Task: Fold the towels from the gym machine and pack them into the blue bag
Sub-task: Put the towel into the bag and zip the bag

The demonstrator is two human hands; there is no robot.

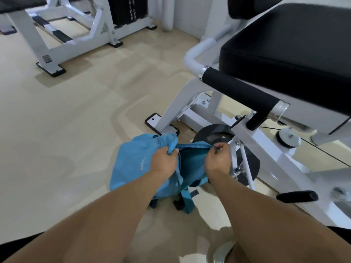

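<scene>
Hands grip opposite edges of the soft blue fabric bag [136, 166] on the tan floor [57, 130], beside the white gym machine [262, 149]: left hand [165, 158], right hand [218, 158]. We judge its mouth is being opened or closed; no towels show.

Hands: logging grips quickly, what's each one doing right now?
Left hand: closed, gripping the blue bag at its opening edge.
Right hand: closed, pinching the bag's opposite edge.

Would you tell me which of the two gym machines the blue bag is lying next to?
The blue bag lies by the near machine on the right, with the black padded seat; the far machine stands at upper left, well away.
</scene>
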